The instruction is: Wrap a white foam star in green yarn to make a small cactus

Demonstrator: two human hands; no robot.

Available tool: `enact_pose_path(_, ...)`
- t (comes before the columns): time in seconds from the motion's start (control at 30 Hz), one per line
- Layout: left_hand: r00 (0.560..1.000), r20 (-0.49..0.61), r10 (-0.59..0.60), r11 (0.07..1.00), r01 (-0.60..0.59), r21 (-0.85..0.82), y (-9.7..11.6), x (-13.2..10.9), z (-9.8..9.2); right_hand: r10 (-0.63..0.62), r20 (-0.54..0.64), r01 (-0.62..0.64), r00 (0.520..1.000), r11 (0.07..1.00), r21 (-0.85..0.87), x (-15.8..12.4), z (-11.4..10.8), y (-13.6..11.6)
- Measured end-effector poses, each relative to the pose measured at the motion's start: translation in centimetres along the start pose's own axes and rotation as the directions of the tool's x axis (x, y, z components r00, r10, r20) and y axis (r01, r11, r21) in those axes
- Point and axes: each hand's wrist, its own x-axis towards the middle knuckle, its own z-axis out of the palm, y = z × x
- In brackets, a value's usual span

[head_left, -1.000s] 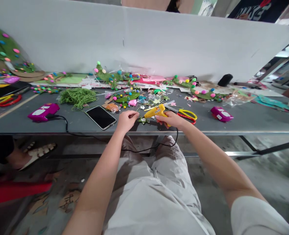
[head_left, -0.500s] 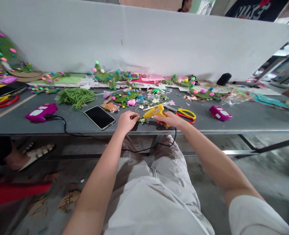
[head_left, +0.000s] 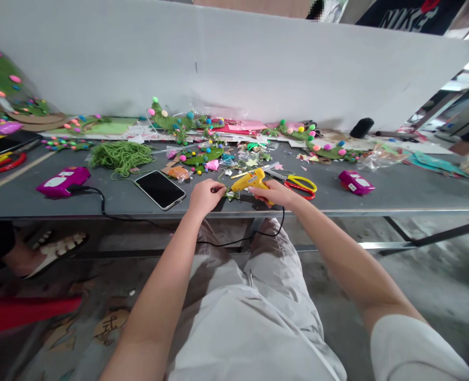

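Observation:
My right hand (head_left: 272,193) is wrapped round the handle of a yellow glue gun (head_left: 245,181), whose nozzle points left and down. A black cord (head_left: 279,225) hangs from its handle over the table edge. My left hand (head_left: 207,195) pinches a small green yarn-wrapped piece (head_left: 230,195) low over the table, right at the nozzle. Whether the nozzle touches the piece I cannot tell. Just beyond my right hand lie scissors (head_left: 301,185) with red and yellow handles. A phone (head_left: 160,189) rests to the left of my left hand.
A heap of green yarn (head_left: 121,156) and pompom-covered green pieces (head_left: 203,156) lie along the table (head_left: 401,198). Purple boxes (head_left: 63,181) stand left and right. A white partition (head_left: 234,63) rises behind. Another person's sandalled foot (head_left: 55,254) shows at lower left.
The view has shifted very slightly. Both hands keep their places, the glue gun still at the green piece.

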Motion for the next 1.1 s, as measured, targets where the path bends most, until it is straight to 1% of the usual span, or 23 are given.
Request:
enact_pose_path(0.3,1.000,-0.001,-0.004,1.000,0.004,0.012,0.2,0.0,0.0,-0.005,-0.005,0.005,1.000,0.999,-0.033,0.0,-0.1,-0.1)
enact_pose_path(0.57,1.000,0.003,-0.009,1.000,0.009,0.012,0.0,0.0,0.0,-0.009,-0.003,0.009,1.000,0.998,-0.060,0.0,-0.2,-0.4)
enact_pose_path(0.8,1.000,0.005,-0.012,1.000,0.012,0.004,0.0,0.0,0.0,-0.003,-0.020,0.001,1.000,0.993,-0.114,0.1,-0.4,-0.3)
enact_pose_path(1.1,1.000,0.005,-0.019,1.000,0.019,0.005,-0.1,0.0,0.2,-0.021,-0.010,0.019,1.000,0.987,-0.160,-0.6,-0.4,-1.8)
